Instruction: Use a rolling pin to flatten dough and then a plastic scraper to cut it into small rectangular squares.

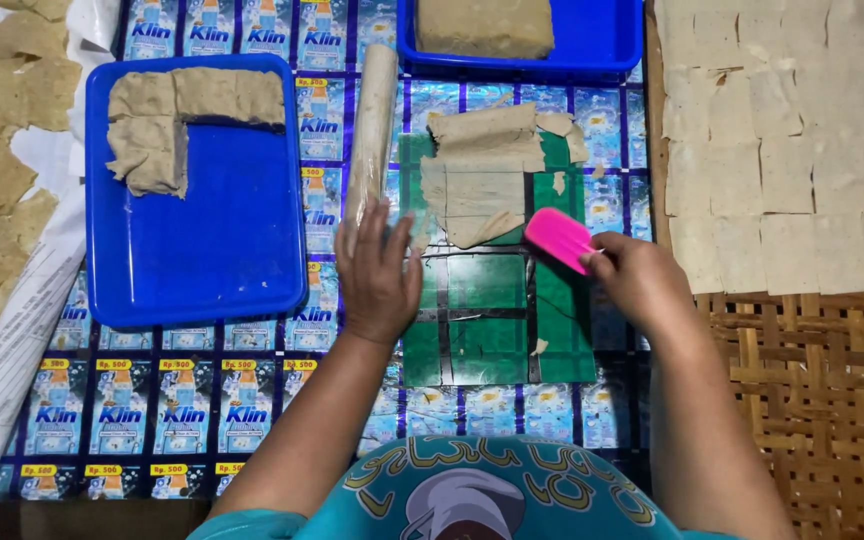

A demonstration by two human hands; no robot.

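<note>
Head view: left hand (pixel 377 275) lies flat, fingers spread, against the rolling pin (pixel 372 130); right hand (pixel 637 280) pinches a pink scraper (pixel 558 238)

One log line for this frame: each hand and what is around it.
left hand: on rolling pin | right hand: holds pink scraper | green board: cut dough sheet | blue tray: dough blocks

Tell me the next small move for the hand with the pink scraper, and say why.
Probably slide the pink scraper under the cut dough strips on the green board to lift one. The right hand holds it at their edge; the left hand rests on the rolling pin, so rolling looks finished.
</note>
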